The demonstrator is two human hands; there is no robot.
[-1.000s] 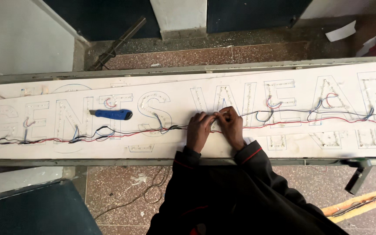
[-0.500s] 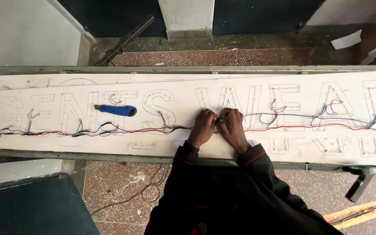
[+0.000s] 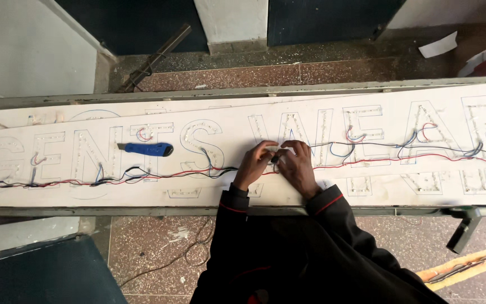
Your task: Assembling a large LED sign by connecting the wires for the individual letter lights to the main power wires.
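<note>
Both hands meet near the middle of the long white sign board [image 3: 367,194], which lies flat on a bench. The left hand [image 3: 252,166] and the right hand [image 3: 298,169] touch each other. Their fingers are bent and pinched shut around a small white piece [image 3: 274,150] where the red and blue wires [image 3: 158,174] come together. I cannot tell just what the small piece is, because the fingers hide most of it.

The wires run along the board from its left end to its right end, closer to the near edge than the far one. They loop up into cut-out letter shapes filled with tiny lights.

What could go wrong? The wires are thin. A hard tug could pull one loose from a letter. Bare wire ends could poke a finger. A blue cutter knife [image 3: 147,149] lies on the board to the left of the hands, well apart from them. An elbow or sleeve could bump it, and I think it might slide toward the near edge. The dark sleeves [image 3: 237,202] rest at the near edge and could snag a wire loop.

The board is pale and dusty. Past its far edge there is a speckled stone floor [image 3: 288,70], a white wall and dark blue panels. A metal bar [image 3: 153,59] leans there. A few thin wires lie on the floor under the near edge.
</note>
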